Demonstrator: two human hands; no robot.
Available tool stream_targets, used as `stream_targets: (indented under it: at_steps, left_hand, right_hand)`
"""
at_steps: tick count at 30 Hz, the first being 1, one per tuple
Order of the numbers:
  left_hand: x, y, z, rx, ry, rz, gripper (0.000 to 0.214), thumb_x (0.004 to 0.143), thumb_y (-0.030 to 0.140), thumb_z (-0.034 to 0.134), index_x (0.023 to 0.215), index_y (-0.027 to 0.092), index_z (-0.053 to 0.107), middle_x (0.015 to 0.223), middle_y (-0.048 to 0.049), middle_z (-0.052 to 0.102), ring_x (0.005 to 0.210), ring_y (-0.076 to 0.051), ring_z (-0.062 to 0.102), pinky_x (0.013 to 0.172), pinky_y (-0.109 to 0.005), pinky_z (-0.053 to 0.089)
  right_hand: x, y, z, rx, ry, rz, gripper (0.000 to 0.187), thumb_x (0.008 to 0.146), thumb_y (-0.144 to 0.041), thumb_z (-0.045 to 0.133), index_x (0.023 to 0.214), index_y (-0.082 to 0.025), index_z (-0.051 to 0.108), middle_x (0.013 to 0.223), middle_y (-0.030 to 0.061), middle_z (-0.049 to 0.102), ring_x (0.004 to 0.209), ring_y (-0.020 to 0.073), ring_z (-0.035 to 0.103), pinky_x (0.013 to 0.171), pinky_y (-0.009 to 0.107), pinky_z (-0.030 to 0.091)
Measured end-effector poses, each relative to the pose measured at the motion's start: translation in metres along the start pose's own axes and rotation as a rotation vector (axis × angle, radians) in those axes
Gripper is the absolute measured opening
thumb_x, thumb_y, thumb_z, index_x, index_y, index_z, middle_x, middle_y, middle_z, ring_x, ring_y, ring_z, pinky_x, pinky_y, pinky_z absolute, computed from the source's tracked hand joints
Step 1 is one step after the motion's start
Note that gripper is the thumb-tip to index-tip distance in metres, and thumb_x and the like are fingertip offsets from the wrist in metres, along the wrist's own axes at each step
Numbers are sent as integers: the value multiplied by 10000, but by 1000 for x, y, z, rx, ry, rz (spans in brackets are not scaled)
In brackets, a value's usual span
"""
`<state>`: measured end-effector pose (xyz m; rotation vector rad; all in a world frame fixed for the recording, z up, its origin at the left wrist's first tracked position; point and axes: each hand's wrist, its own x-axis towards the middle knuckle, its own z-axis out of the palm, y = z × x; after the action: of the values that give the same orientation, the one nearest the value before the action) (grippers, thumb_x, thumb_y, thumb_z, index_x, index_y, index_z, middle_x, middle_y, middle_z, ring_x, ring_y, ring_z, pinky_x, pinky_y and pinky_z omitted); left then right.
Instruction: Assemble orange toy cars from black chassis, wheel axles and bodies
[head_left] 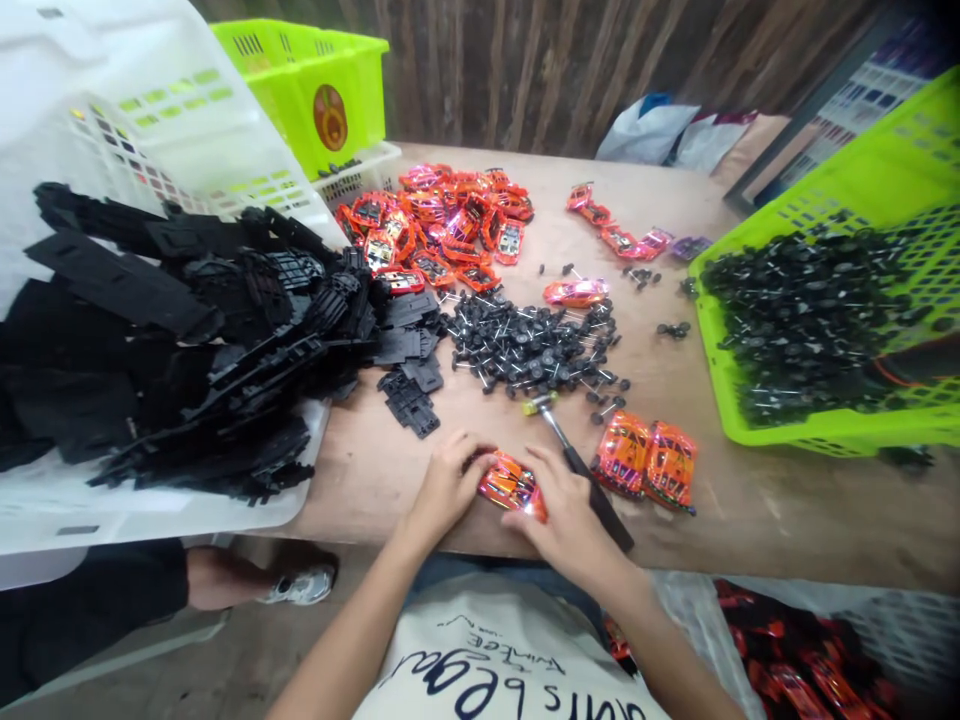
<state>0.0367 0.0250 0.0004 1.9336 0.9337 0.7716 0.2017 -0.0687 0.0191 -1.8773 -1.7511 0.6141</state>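
Near the front edge of the table, a shiny orange-red toy car (513,484) sits between both of my hands. The fingers of my left hand (459,482) curl against its left end. At the other end, my right hand (564,508) grips with thumb and fingers around the body. A hammer (592,485) with a dark handle and a yellowish head lies just beyond my right hand. To its right rest two orange toy cars (646,462) side by side. Past my hands spreads a heap of black wheels on metal axles (525,340), with flat black plastic plates (409,395) at its left.
Orange car shells (457,225) are piled at the back. A white crate (311,470) of black plastic parts tips in from the left; a green basket (720,400) of wheels stands right. Behind is another green bin (352,90). Another person's leg (225,578) shows below left.
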Motion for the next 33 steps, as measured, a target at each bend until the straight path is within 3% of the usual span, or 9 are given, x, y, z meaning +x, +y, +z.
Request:
stream_targets:
  at_steps: [3,7,10,14,19,24,27,31,33]
  left_hand:
    - [2,4,-1,-84,-35,35,215,889,299,507,1003,187,651,995,-93,624,960,-202,585,869,-336,446]
    - [1,7,-11,-53,-122,111,540,666,336,772,1161,222,588,1241,-116,571,1239,-296,448,1041,-437,327]
    - [-1,3,-10,11,-83,27,415,709,270,738,1099,217,603,1070,-85,646,1077,-267,548,976,-442,368]
    - [-2,1,-1,-101,-78,-5,432,734,244,714,1145,220,583,1123,-90,606,1059,-243,548,938,-392,407]
    - [8,1,8,-244,-70,5,72,767,210,658,806,159,626,840,-50,571,856,-202,580,785,-326,460]
    - [15,5,5,-126,-107,42,112,780,222,639,872,169,605,866,-43,576,850,-197,549,772,-326,435]
    - [8,17,5,-88,-61,28,162,770,274,671,876,173,603,838,-35,578,812,-185,542,730,-301,421]
    - [-8,32,12,-114,122,-71,198,773,338,670,854,171,601,803,-22,565,768,-166,544,699,-276,421]
    - [-11,33,13,-124,135,-136,205,775,348,662,859,172,603,820,-24,587,785,-168,559,717,-276,432]
  right_hand:
    - [-6,1,4,-76,52,-16,515,758,-310,661,1244,-207,524,1223,126,584,1158,292,513,928,455,401]
    - [-4,3,-7,121,32,25,423,883,-346,517,1285,-217,480,1182,90,625,1074,221,585,888,363,441]
    - [-4,4,-14,20,72,-68,335,922,-317,459,1236,-220,525,1221,87,614,1157,226,540,952,399,380]
    - [-7,3,-12,-161,117,-207,357,897,-336,525,1230,-209,549,1276,106,586,1199,252,510,959,432,341]
    - [2,5,-2,-99,227,-151,164,876,-170,498,918,-180,657,934,84,704,909,219,625,826,351,444]
    - [8,7,1,15,285,-76,124,882,-190,498,906,-180,619,890,75,692,874,217,622,767,315,466]
    - [11,7,5,36,311,-38,184,923,-282,464,876,-171,603,813,64,681,762,185,632,664,262,449]
    - [24,3,12,-211,479,-58,433,968,-289,324,625,-179,565,562,61,600,547,163,561,567,266,354]
    - [26,2,11,-261,438,-58,465,978,-285,286,638,-177,583,542,56,595,510,153,542,541,267,323]
